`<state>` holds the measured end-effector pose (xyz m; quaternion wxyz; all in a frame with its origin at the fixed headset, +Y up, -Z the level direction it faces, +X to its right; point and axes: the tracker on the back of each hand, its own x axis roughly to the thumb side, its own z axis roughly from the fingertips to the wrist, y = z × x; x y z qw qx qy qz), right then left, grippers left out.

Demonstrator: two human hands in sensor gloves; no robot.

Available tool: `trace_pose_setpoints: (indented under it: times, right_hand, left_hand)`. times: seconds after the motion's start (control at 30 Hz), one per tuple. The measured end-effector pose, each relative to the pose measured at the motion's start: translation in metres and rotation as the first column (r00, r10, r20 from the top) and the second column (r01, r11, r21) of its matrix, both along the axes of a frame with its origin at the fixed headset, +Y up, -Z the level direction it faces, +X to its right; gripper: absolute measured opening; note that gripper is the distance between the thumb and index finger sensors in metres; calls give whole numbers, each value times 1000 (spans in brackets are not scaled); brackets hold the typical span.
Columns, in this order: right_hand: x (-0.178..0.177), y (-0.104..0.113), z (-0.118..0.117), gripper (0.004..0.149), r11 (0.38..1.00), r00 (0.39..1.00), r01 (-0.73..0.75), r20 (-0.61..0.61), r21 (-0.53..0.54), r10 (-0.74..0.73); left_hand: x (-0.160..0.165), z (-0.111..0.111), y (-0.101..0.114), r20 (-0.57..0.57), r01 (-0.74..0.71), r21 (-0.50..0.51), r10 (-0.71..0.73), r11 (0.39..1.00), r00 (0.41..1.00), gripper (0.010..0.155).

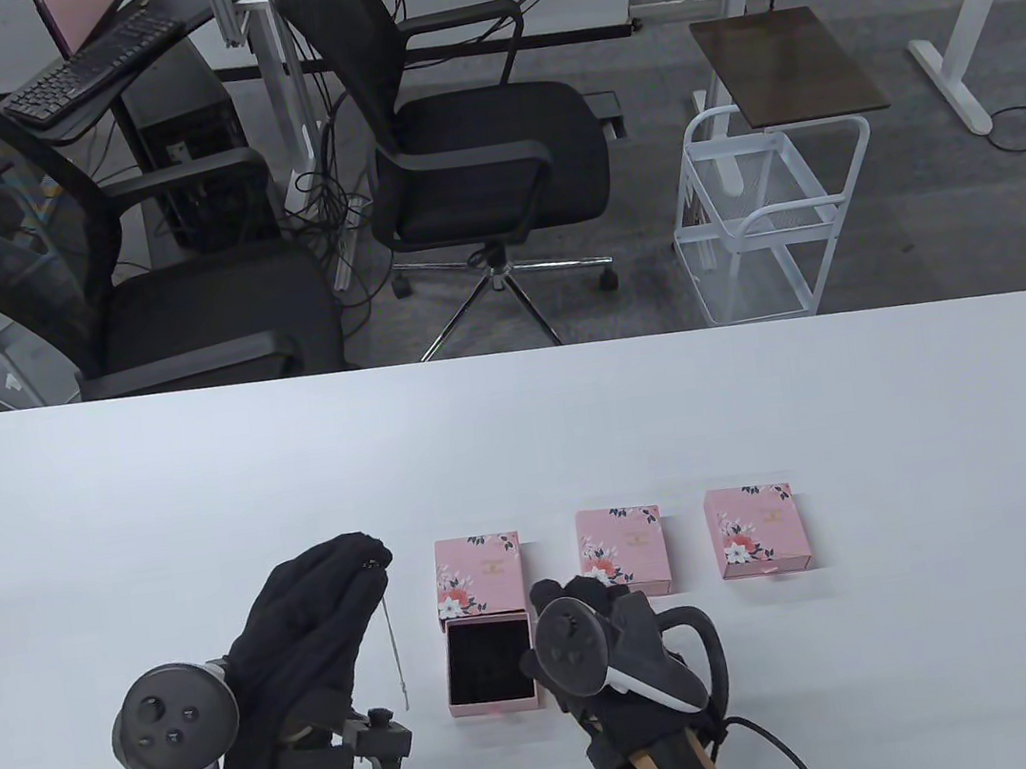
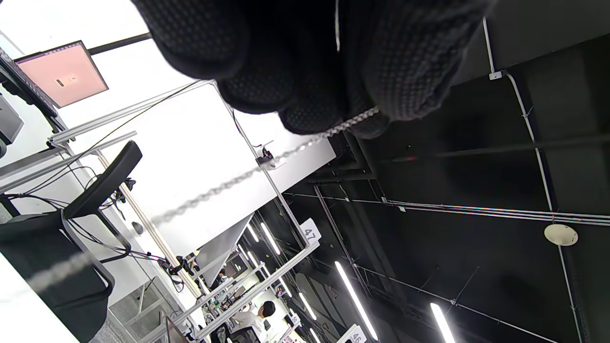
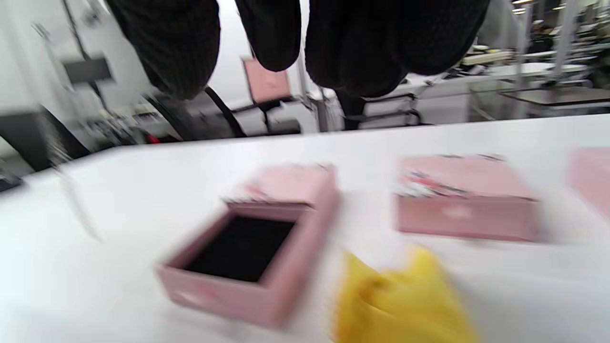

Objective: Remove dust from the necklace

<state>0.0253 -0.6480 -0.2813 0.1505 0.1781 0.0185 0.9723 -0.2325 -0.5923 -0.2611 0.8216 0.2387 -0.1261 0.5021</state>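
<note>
My left hand (image 1: pixel 371 558) is raised above the table and pinches one end of a thin silver necklace chain (image 1: pixel 393 643), which hangs straight down toward the table. In the left wrist view the fingertips (image 2: pixel 333 109) pinch the chain (image 2: pixel 228 183). My right hand (image 1: pixel 571 593) hovers low just right of an open pink drawer box (image 1: pixel 487 663) with a black lining, and holds nothing. In the right wrist view its fingers (image 3: pixel 281 38) hang above the open box (image 3: pixel 248 247) and a yellow cloth (image 3: pixel 400 300) that lies on the table. The hand hides the cloth in the table view.
The open box's floral pink sleeve (image 1: pixel 479 577) sits behind its drawer. Two closed pink floral boxes (image 1: pixel 622 551) (image 1: pixel 754 529) lie in a row to the right. The white table (image 1: pixel 769 423) stretches back to office chairs (image 1: pixel 481 168).
</note>
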Motion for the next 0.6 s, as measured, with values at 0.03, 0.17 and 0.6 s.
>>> trace_pose_setpoints:
  times: [0.03,0.17,0.6]
  right_hand:
    - [-7,1,1,67,999,998,52,-28,8,-52]
    - [-32,-8,2,70,982,976,190,-110,-8,-189]
    - [-12,-37,-15,36,966,972,212,71,151,-224]
  left_hand:
    - [0,0,0,3,-1,0,1,1000,1000,37]
    - [5,-1,-3,21,11,-8,-10,1000,1000,37]
    - [-9,-14,-13,-90,52,-54,-57,997,994,37]
